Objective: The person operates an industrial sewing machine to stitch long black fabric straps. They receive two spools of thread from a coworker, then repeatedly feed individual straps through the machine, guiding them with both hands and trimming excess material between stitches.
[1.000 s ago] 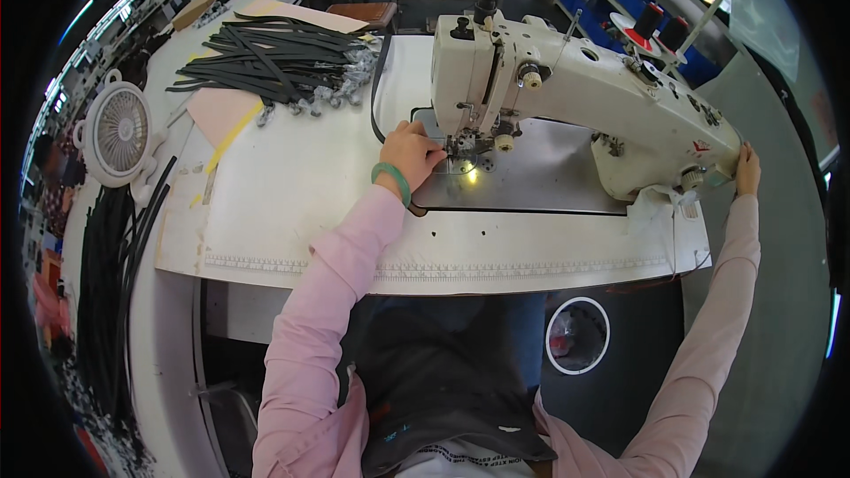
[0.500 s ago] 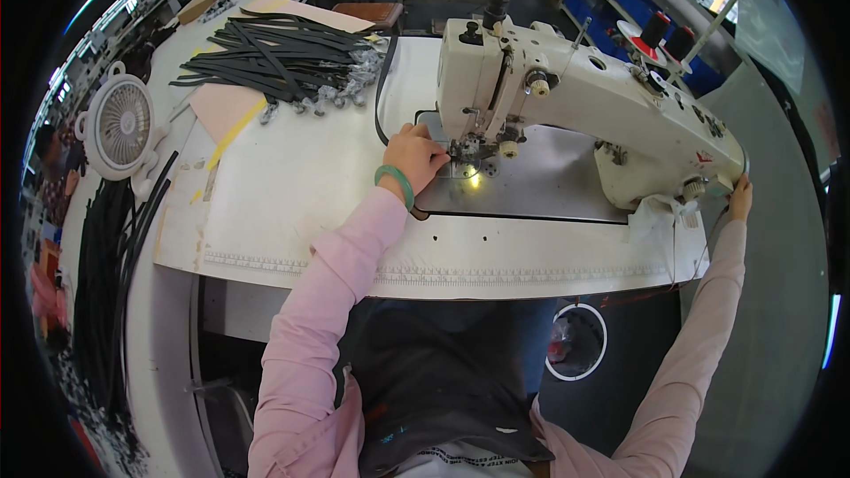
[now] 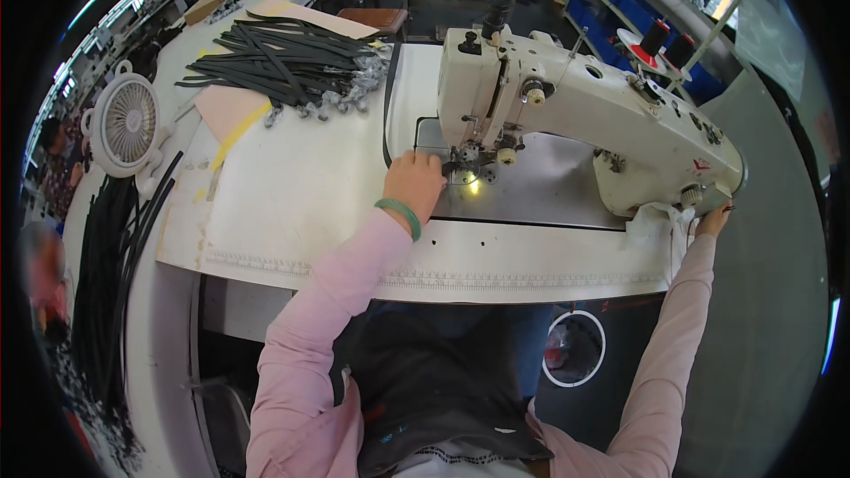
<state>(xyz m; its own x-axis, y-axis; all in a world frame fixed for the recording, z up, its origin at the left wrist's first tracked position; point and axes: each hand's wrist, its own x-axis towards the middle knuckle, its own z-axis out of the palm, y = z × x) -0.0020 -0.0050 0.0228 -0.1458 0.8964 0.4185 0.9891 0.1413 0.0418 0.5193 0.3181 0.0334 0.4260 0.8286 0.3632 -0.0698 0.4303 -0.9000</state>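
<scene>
Blk strap (image 3: 386, 128) on desk (image 3: 301, 204), L of sewing mach. (image 3: 611, 104); L hand (image 3: 413, 184), palm down, hides near part; R hand (image 3: 713, 220), arm out, part-hid at mach.'s R end; can't tell either grip.

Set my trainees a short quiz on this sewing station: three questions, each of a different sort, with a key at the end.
1. True or false: the left hand is nearer the needle end of the sewing machine than the right hand is.

2. Multiple choice: what colour is the bangle on the left wrist?
A. Red
B. Green
C. Black

3. Fill in the missing word: in the picture, the white fan stands to the ____ of the pile of dark straps.

Key: 1. True. 2. B. 3. Left.
</scene>
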